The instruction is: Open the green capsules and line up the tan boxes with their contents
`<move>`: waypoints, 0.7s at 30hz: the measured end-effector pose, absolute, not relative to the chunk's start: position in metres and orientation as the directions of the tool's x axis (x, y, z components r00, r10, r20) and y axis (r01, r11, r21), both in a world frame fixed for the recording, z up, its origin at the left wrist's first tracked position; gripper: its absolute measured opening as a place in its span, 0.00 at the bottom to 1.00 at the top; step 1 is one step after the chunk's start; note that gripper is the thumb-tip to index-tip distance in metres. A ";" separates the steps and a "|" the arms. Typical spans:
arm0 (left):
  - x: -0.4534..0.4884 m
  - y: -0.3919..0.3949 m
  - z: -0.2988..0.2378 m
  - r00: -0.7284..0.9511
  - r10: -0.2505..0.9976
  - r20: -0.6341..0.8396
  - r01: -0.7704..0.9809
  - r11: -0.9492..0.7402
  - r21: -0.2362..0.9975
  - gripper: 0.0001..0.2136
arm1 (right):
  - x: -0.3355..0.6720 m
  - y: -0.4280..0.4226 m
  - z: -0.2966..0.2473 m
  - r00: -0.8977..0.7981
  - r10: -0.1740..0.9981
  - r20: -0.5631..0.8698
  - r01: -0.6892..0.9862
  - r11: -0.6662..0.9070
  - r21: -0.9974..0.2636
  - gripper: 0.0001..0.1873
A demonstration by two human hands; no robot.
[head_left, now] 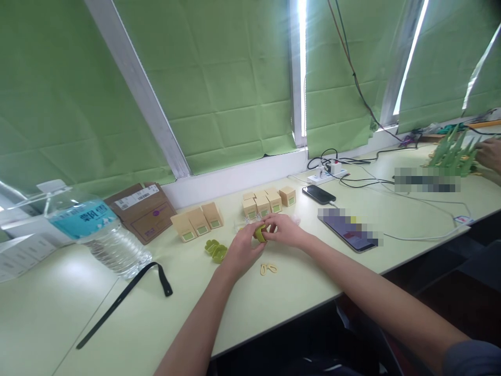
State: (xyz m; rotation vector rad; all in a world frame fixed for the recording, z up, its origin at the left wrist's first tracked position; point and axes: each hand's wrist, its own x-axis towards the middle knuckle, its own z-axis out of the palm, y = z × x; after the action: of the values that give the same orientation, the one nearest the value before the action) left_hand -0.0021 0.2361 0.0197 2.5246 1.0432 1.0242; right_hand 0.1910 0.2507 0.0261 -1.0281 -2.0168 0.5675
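Note:
Between both hands, a little above the table, is a small olive-green piece point(260, 233), partly covered by fingers. My left hand point(243, 245) is closed around its left side, and my right hand point(282, 230) pinches it from the right. To the left of my left hand lie several similar green cup-like pieces point(216, 250), grouped together. Two small cream loops point(268, 269) rest on the table just below the hands. Some clear plastic shows behind my hands, mostly hidden by them.
Small tan boxes stand in a left group point(197, 222) and a back group point(266, 202). A water bottle point(105, 230), brown carton point(143, 211) and black strap point(121, 297) lie left. A phone point(319, 194), tablet point(348, 230) and power strip point(326, 176) are right. Another person's hand point(490, 154) touches green leaf-like pieces.

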 end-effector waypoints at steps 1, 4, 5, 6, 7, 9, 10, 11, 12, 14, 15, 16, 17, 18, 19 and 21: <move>-0.002 0.236 0.020 0.508 0.689 0.518 0.536 -0.723 0.436 0.22 | 0.191 0.250 0.027 -0.364 0.820 0.442 0.467 0.571 -0.675 0.06; -0.001 0.236 0.021 0.511 0.679 0.527 0.528 -0.732 0.430 0.22 | 0.191 0.248 0.029 -0.373 0.819 0.437 0.463 0.572 -0.677 0.07; -0.001 0.237 0.021 0.509 0.676 0.533 0.522 -0.735 0.432 0.22 | 0.191 0.247 0.030 -0.375 0.817 0.438 0.466 0.575 -0.673 0.07; 0.000 0.237 0.022 0.506 0.675 0.537 0.517 -0.736 0.438 0.22 | 0.190 0.247 0.030 -0.377 0.815 0.441 0.469 0.578 -0.667 0.07; 0.000 0.237 0.023 0.501 0.676 0.541 0.512 -0.735 0.444 0.21 | 0.190 0.246 0.031 -0.379 0.812 0.444 0.474 0.582 -0.660 0.07; 0.002 0.236 0.025 0.493 0.679 0.544 0.507 -0.732 0.455 0.20 | 0.190 0.246 0.031 -0.376 0.809 0.452 0.490 0.587 -0.644 0.06; 0.002 0.236 0.026 0.489 0.680 0.546 0.506 -0.731 0.457 0.20 | 0.190 0.246 0.031 -0.371 0.810 0.454 0.500 0.587 -0.637 0.06; 0.003 0.235 0.027 0.487 0.681 0.547 0.506 -0.730 0.458 0.20 | 0.189 0.245 0.031 -0.366 0.812 0.454 0.510 0.584 -0.632 0.05; 0.003 0.235 0.028 0.485 0.682 0.547 0.508 -0.729 0.459 0.19 | 0.189 0.245 0.031 -0.361 0.815 0.454 0.518 0.580 -0.629 0.04; 0.003 0.234 0.030 0.483 0.685 0.546 0.511 -0.726 0.459 0.19 | 0.189 0.245 0.031 -0.352 0.820 0.451 0.530 0.572 -0.626 0.03; 0.003 0.234 0.030 0.483 0.685 0.545 0.512 -0.726 0.458 0.19 | 0.189 0.244 0.032 -0.349 0.821 0.452 0.532 0.570 -0.626 0.03; 0.003 0.234 0.030 0.485 0.683 0.546 0.512 -0.728 0.456 0.19 | 0.189 0.244 0.033 -0.347 0.821 0.454 0.533 0.571 -0.625 0.03; 0.003 0.234 0.030 0.486 0.682 0.547 0.513 -0.729 0.453 0.19 | 0.189 0.244 0.033 -0.346 0.819 0.457 0.533 0.573 -0.623 0.03; 0.003 0.234 0.030 0.486 0.681 0.548 0.514 -0.730 0.451 0.18 | 0.189 0.243 0.033 -0.346 0.817 0.461 0.534 0.576 -0.619 0.03; 0.003 0.234 0.030 0.485 0.681 0.548 0.516 -0.729 0.450 0.18 | 0.189 0.243 0.033 -0.348 0.814 0.465 0.535 0.580 -0.615 0.03; 0.003 0.235 0.029 0.478 0.688 0.545 0.524 -0.722 0.451 0.17 | 0.189 0.244 0.032 -0.350 0.809 0.472 0.537 0.587 -0.606 0.03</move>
State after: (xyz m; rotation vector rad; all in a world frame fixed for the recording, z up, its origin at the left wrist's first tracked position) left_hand 0.0033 0.2346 0.0294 2.5026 1.0441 1.0759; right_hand 0.1891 0.2437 0.0325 -1.0673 -2.0440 0.4475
